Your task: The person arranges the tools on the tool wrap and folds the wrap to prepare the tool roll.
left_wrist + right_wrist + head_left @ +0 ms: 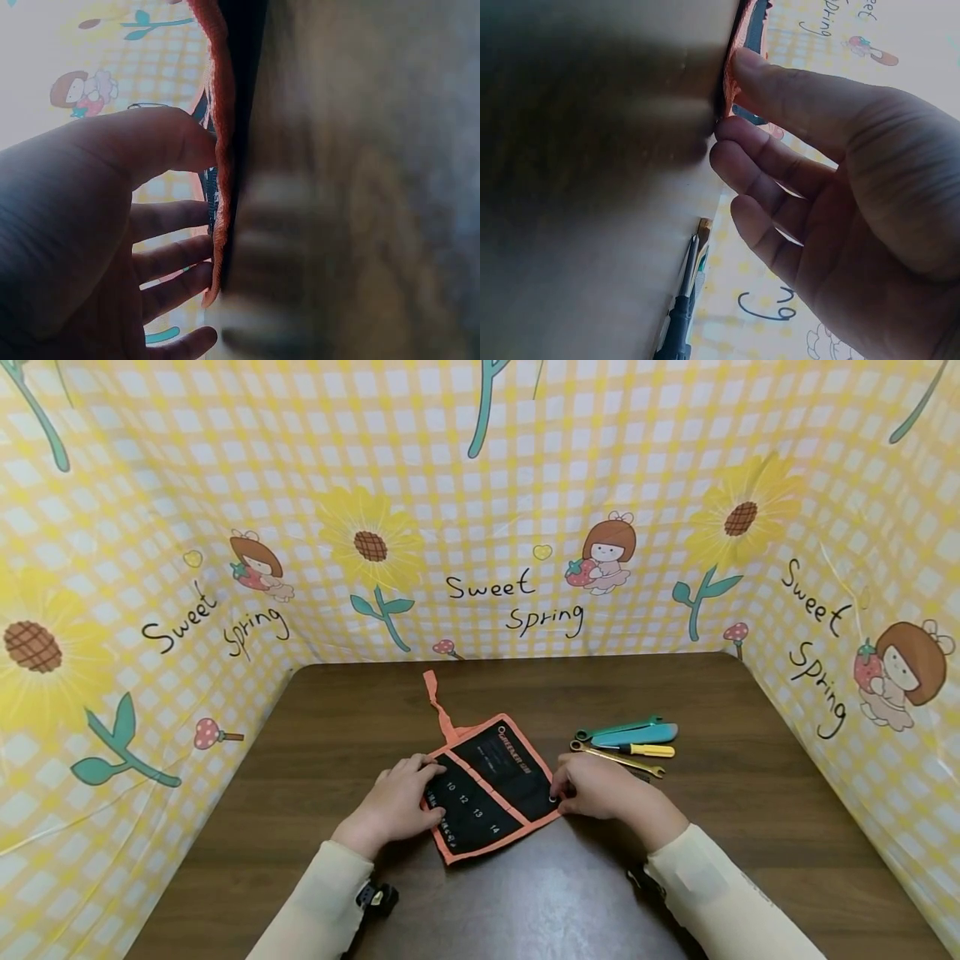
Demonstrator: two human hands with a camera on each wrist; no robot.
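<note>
Steadying the pouch (489,783)
Keep it flat: left hand (396,800) rests, fingers loosely extended; right hand (600,787) apparently pinches its corner (underside hidden).

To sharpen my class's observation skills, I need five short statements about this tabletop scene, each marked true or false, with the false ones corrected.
1. The left hand touches the black pouch. True.
2. The right hand is holding a wrench. False: the right hand pinches the edge of the pouch.
3. The number 13 is printed on the pouch. True.
4. The pouch has green trim. False: the trim is orange.
5. The yellow-handled tool lies on the table, right of the pouch. True.
</note>
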